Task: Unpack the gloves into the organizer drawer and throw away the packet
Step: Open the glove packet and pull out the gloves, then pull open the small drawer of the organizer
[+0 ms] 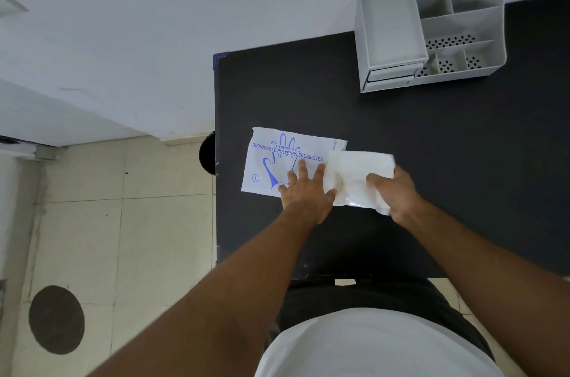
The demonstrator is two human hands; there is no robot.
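We see the packet (277,160), white with blue print, lying flat near the left edge of the black table (431,136), and our left hand (305,191) rests on its right part with the fingers spread wide and pressing down. Our right hand (393,194) is closed around the stack of clear gloves (354,173), which sticks out of the packet's right end. The grey organizer (431,27) stands well apart at the far edge of the table, its drawer (390,77) slightly open at the front.
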